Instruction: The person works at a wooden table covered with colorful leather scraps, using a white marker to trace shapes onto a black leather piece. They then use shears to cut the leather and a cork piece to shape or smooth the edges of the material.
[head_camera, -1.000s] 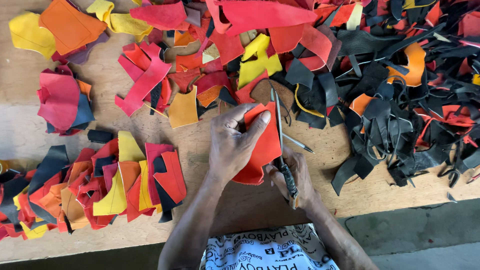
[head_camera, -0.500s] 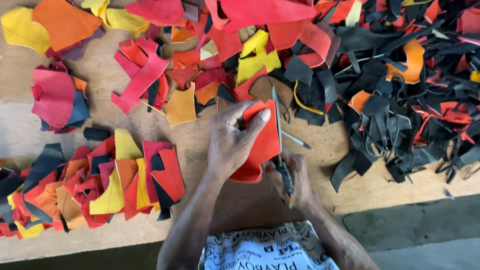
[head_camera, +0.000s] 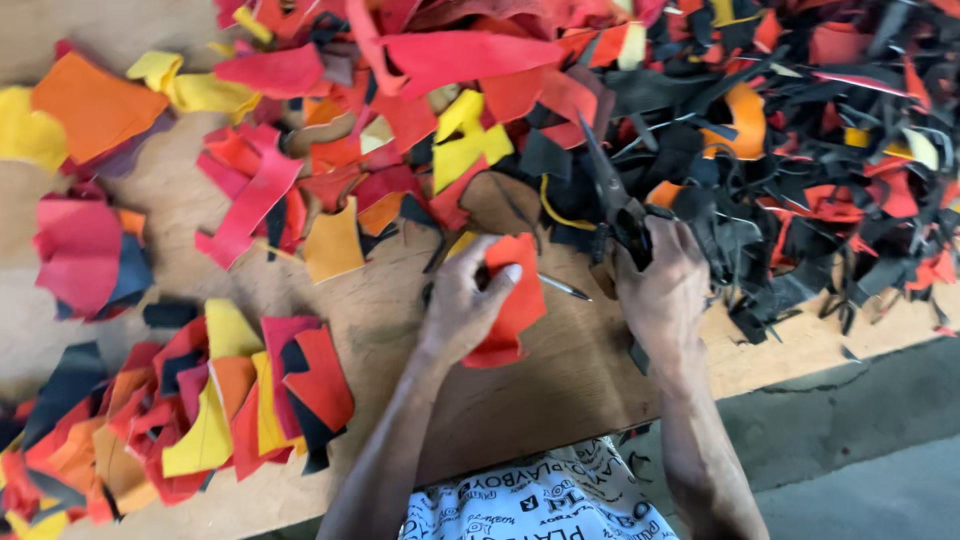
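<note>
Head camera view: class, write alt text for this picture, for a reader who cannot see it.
A person's left hand holds a red-orange leather scrap on a wooden table, while the right hand grips dark scissors just beside it. Around them lie heaps of red, orange and yellow offcuts, with a big pile of black scraps at the right.

Soft, even daylight; faint shadows; edges slightly blurred, perhaps from head motion.
</note>
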